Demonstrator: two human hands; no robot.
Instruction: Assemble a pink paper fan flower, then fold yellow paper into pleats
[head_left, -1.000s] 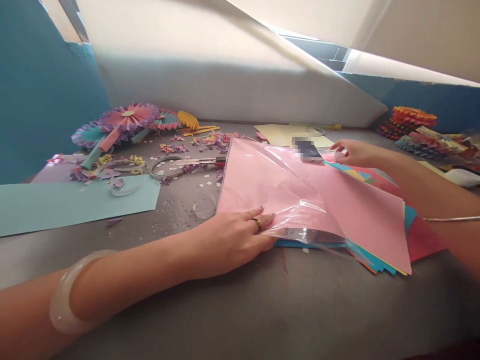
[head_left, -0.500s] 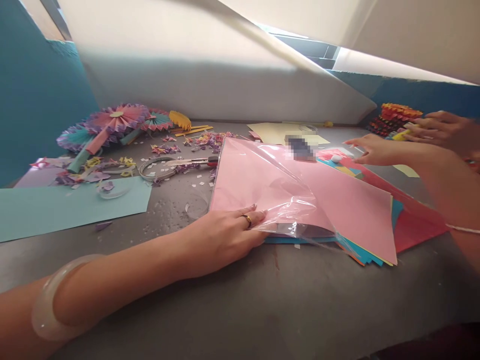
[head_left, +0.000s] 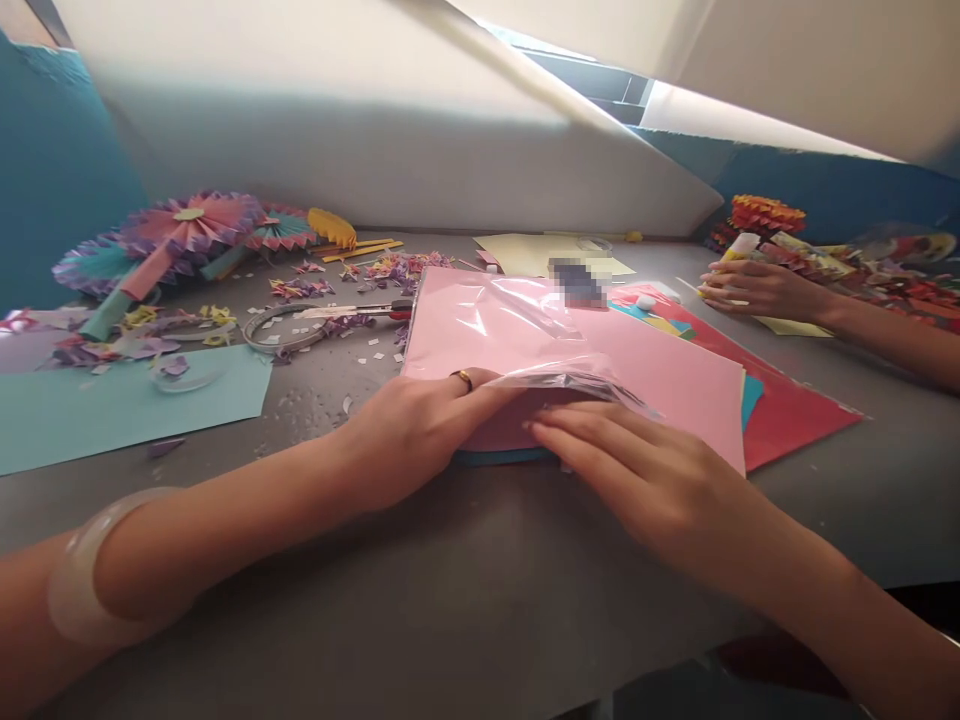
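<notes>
Writing: nothing readable on any sheet or tool; a pixelated object [head_left: 577, 282] sits just past the top edge of the pink paper.
Left hand [head_left: 412, 430]: fingers together and curved over the near edge of the pack, a gold ring [head_left: 463, 379] on one finger, one clear bangle [head_left: 97, 570] on the forearm; whether it grips or only rests, I cannot tell.
Right hand [head_left: 637, 470]: fingers [head_left: 592, 425] nearly flat, lying across the bunched fold of the clear plastic wrap [head_left: 570, 385]; grip cannot be told either.
Pink paper [head_left: 637, 375]: one top sheet under the wrap, on a stack of coloured paper, with teal edges [head_left: 502, 456] showing, mid-table between both hands.
Beyond it: one red sheet [head_left: 795, 410], one cream sheet [head_left: 525, 255].
Left side: three paper rosettes [head_left: 187, 225], one yellow paper fan [head_left: 332, 228], one pair of scissors [head_left: 322, 315], one teal sheet [head_left: 127, 405], all on a grey table [head_left: 450, 590].
Co-worker: one hand [head_left: 757, 290] at far right, holding a white stick [head_left: 739, 250].
</notes>
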